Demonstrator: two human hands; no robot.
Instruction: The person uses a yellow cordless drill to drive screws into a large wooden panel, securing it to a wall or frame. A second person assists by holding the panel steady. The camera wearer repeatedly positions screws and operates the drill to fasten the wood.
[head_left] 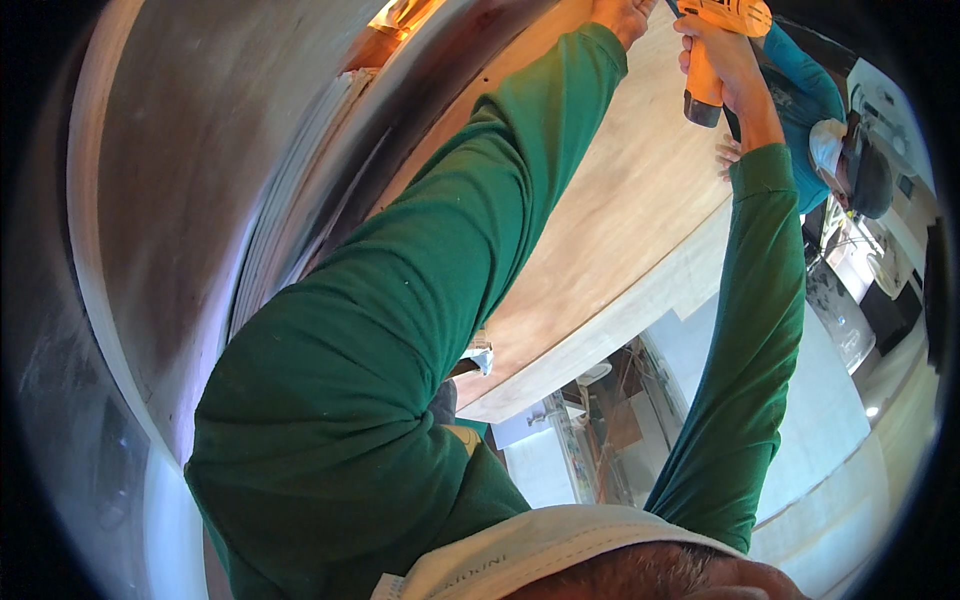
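My right hand (735,72) is wrapped round the grip of an orange cordless drill (704,80) with a dark base, near the top edge of the view. The front of the drill runs close to the edge, and what its tip touches cannot be made out. Just left of it, my left hand (622,20) reaches up to the same area. Its fingers are mostly cut off by the frame, so their grip is hidden. Below both arms stretches a large pale wooden panel (590,250).
A co-worker in a teal shirt (800,75) is at the upper right, with a hand (728,157) at the panel's edge. Stacked boards (290,215) and a curved wooden panel (200,130) stand on the left. Assorted items (610,430) lie below.
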